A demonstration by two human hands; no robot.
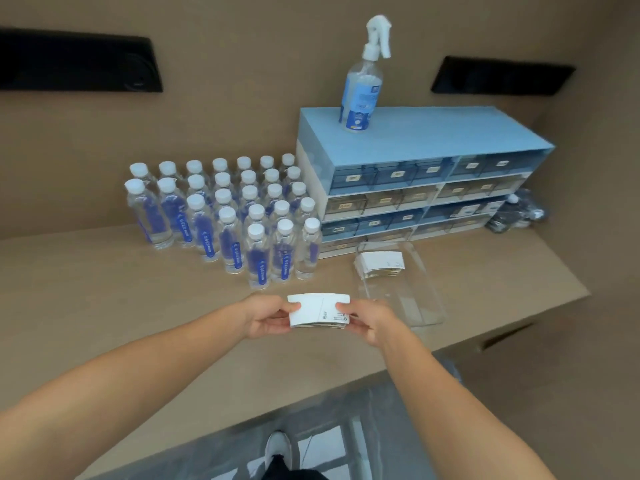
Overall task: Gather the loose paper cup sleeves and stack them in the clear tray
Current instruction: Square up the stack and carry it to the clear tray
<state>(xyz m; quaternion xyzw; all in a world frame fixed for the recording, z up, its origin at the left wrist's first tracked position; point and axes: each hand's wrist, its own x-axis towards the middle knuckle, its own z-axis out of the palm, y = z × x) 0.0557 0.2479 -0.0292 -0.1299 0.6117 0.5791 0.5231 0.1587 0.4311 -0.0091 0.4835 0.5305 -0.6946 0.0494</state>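
Observation:
A flat bundle of white paper cup sleeves [317,311] is held level just above the brown counter. My left hand [266,318] pinches its left end and my right hand [367,320] pinches its right end. The clear tray [420,299] lies on the counter just right of my right hand, its long side running away from me. A second stack of white sleeves [381,263] rests inside the tray at its far end. The near half of the tray holds nothing.
Several water bottles [228,216] with white caps stand in rows behind my hands. A blue drawer organiser [426,181] sits behind the tray, a spray bottle [362,95] on top. A dark wrapped bundle [516,211] lies far right. The counter's front edge [311,396] runs under my forearms.

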